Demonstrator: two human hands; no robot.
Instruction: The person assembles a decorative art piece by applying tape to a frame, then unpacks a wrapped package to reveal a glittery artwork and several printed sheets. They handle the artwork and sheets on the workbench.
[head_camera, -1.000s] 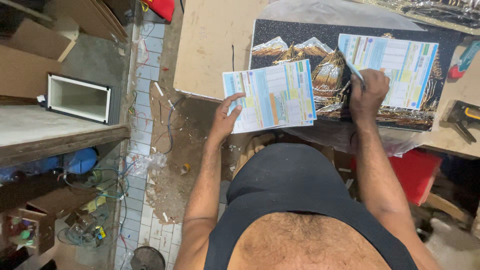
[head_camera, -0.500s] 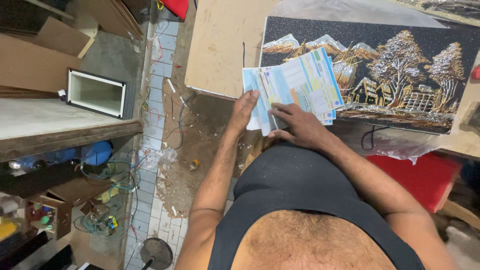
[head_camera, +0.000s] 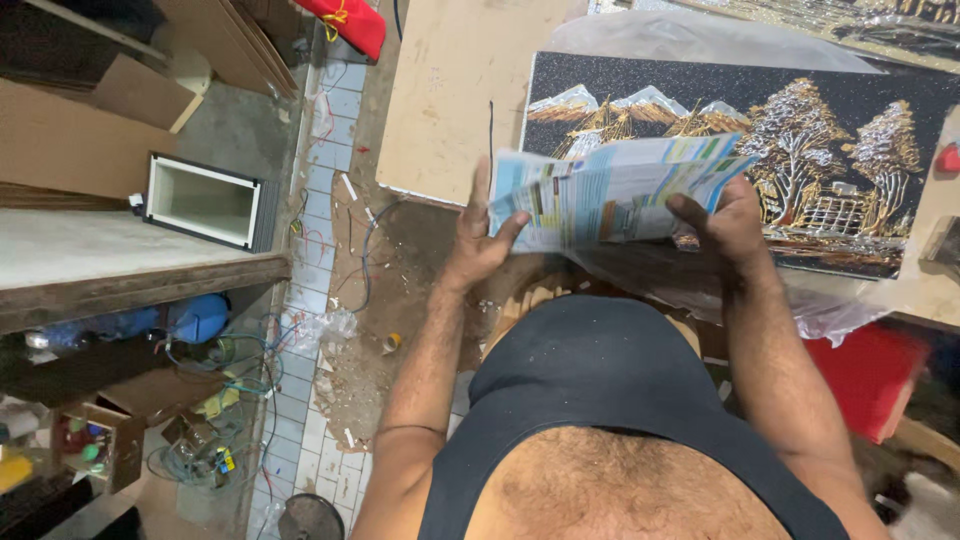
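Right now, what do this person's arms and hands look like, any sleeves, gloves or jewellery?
Both arms are bare from shoulder to fingertips: no sleeves, no gloves. The left hand and right hand show no rings or watch that I can make out. The only clothing is a dark sleeveless vest.

Both hands hold a bundle of printed paper sheets (head_camera: 610, 190) above the counter (head_camera: 450, 90): left hand (head_camera: 478, 240) grips the left edge, right hand (head_camera: 728, 225) the right. Beneath lies a dark glittery landscape picture (head_camera: 800, 140) on clear plastic wrap (head_camera: 690, 40).
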